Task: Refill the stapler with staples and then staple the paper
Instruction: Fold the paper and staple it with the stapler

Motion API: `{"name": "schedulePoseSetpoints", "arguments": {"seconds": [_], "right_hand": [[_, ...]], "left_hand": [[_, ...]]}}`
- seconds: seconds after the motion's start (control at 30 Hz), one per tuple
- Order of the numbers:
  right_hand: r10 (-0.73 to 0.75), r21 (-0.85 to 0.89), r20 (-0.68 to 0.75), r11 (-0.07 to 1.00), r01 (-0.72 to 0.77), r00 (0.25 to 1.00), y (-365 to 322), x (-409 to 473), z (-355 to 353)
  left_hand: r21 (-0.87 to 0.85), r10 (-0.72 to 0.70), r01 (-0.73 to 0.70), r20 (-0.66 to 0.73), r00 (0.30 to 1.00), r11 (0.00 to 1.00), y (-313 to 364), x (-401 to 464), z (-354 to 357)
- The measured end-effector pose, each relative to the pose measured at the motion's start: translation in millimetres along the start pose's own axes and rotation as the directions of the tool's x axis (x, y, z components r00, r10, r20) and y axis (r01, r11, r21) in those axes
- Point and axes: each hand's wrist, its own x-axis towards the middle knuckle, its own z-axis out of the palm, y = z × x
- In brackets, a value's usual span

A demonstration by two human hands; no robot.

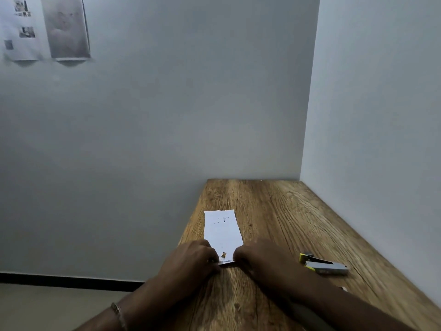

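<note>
A narrow white strip of paper [222, 231] lies lengthwise on the wooden table [274, 211], near its left edge. My left hand [191, 256] and my right hand [255, 255] both pinch the paper's near end, one at each corner, with fingers curled over the edge. A grey and yellow stapler [323, 264] lies on its side on the table to the right of my right hand, apart from it. No staples are visible.
The table sits in a corner, with a grey wall behind it and another along its right side. The table's left edge drops to the floor. Two printed sheets [45, 27] hang high on the back wall at the left.
</note>
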Motion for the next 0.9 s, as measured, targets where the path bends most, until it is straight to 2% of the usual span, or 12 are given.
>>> {"name": "schedulePoseSetpoints", "arguments": {"seconds": [0.3, 0.53, 0.9], "right_hand": [[-0.015, 0.053, -0.082, 0.998, 0.02, 0.997, 4, 2, 4], [0.045, 0.109, -0.032, 0.993, -0.041, 0.998, 13, 6, 2], [0.123, 0.186, -0.001, 0.975, -0.121, 0.992, 26, 0, 4]], "left_hand": [[0.012, -0.007, 0.008, -0.056, 0.998, 1.0, -2, 5, -3], [-0.004, -0.021, 0.021, -0.047, 0.999, 1.0, -6, 8, -3], [-0.199, -0.099, 0.073, -0.121, 0.988, 0.977, -23, -11, 9]]}}
